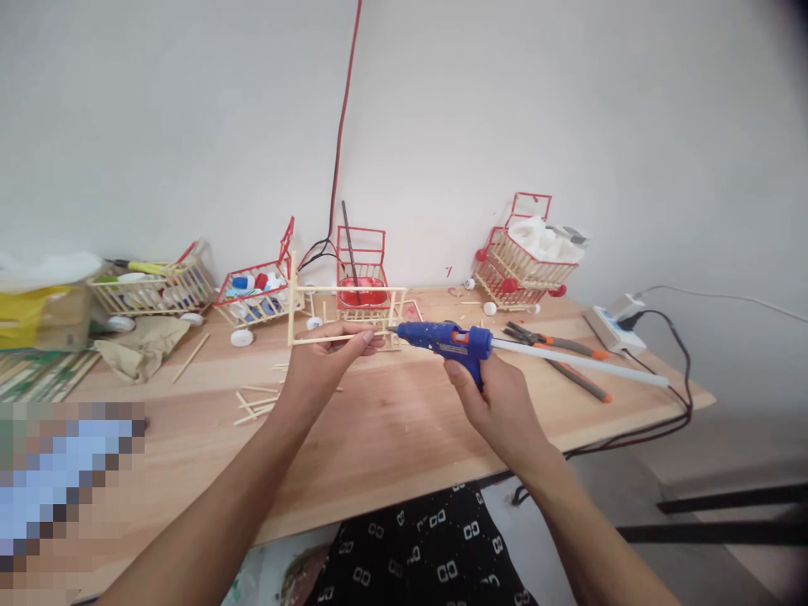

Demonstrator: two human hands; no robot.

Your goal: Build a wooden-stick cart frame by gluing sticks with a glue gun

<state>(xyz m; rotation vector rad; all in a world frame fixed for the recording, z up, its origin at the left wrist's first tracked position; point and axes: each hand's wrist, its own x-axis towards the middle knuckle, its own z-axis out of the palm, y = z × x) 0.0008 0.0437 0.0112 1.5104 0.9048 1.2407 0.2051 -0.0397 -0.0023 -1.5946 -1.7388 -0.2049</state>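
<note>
My left hand (334,353) pinches a small frame of thin wooden sticks (337,338), held up above the table. My right hand (492,396) is wrapped round the handle of a blue hot glue gun (442,337). Its nozzle points left and meets the right end of the frame, close to my left fingertips; whether it touches the wood I cannot tell. A long white glue stick (581,362) sticks out of the back of the gun. Loose short sticks (256,406) lie on the table below my left wrist.
Small stick-built carts with red trim stand along the wall: a far-left cart (157,295), another cart (252,295) beside it, a middle cart (363,290) and a right cart (523,265). Pliers (577,383) and a power strip (613,330) with cables lie at right. Brown paper (139,347) lies left.
</note>
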